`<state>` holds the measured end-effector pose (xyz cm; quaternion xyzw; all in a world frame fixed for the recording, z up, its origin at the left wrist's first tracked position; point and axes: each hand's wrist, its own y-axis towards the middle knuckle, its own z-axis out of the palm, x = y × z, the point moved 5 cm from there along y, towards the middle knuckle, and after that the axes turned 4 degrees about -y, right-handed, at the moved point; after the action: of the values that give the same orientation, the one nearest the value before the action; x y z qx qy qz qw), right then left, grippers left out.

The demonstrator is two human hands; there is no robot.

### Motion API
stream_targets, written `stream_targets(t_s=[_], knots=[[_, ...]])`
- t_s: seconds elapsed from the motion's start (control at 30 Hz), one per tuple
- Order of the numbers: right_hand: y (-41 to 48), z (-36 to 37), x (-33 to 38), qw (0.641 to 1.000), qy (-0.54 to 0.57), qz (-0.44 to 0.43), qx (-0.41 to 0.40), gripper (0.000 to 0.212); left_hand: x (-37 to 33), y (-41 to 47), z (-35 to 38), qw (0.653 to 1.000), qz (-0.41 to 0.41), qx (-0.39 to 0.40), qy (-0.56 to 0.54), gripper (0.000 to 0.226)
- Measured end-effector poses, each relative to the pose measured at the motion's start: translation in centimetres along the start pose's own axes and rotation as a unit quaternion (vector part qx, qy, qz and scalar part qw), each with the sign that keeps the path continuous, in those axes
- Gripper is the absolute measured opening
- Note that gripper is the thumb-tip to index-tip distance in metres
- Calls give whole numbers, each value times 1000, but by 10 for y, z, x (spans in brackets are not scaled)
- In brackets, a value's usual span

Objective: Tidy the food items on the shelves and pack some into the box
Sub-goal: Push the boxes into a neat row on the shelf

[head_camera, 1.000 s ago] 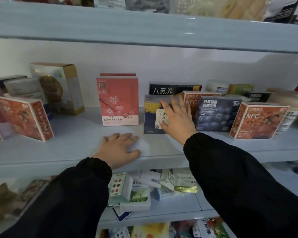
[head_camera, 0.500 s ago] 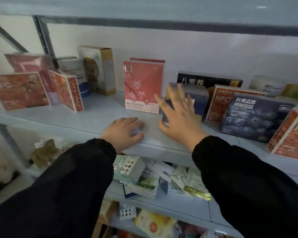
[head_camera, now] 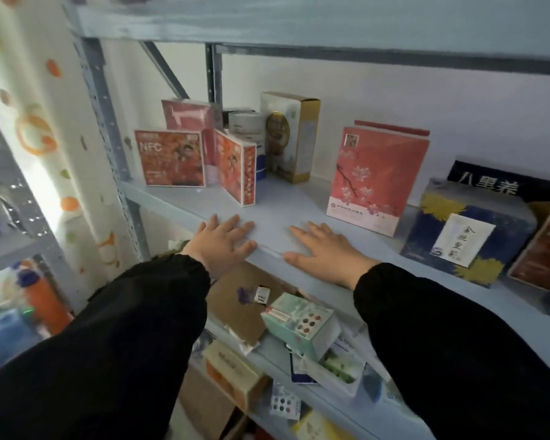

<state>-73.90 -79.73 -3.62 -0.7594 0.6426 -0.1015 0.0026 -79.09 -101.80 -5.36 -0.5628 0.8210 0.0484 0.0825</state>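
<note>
Both hands lie flat on the front edge of the grey-blue shelf, holding nothing. My left hand rests just in front of a slanted red NFC box. My right hand rests in front of the pink blossom box, apart from it. A dark blue box with yellow leaves stands to the right. Another red NFC box faces me at the shelf's left end, with a tall white and gold box behind.
The lower shelf holds a mint-green box, a brown cardboard sheet and several small packets. A perforated steel upright bounds the shelf on the left, with a patterned curtain beyond. A black box with white characters stands at the back right.
The view has swung left. My right hand came off the dark blue box and now lies flat on the shelf edge. My left hand stays flat on the shelf.
</note>
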Motion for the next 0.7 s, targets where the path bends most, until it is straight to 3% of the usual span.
stream_targets(t_s=[0.23, 0.33, 0.47, 0.57, 0.63, 0.7], knots=[[77, -16, 48, 998, 43, 2, -35, 82, 66, 31, -24, 999, -12, 25, 20, 56], [103, -27, 60, 984, 155, 29, -78, 84, 84, 51, -32, 1000, 2, 18, 10, 55], [144, -28, 63, 940, 297, 79, -150, 92, 93, 71, -31, 999, 39, 13, 15, 64], [163, -30, 70, 908, 362, 68, -201, 81, 95, 76, -22, 999, 42, 9, 29, 78], [169, -35, 77, 899, 366, 60, -232, 73, 96, 78, -20, 998, 54, -5, 34, 96], [174, -38, 81, 896, 359, 46, -258, 59, 98, 79, -21, 998, 56, -20, 27, 100]])
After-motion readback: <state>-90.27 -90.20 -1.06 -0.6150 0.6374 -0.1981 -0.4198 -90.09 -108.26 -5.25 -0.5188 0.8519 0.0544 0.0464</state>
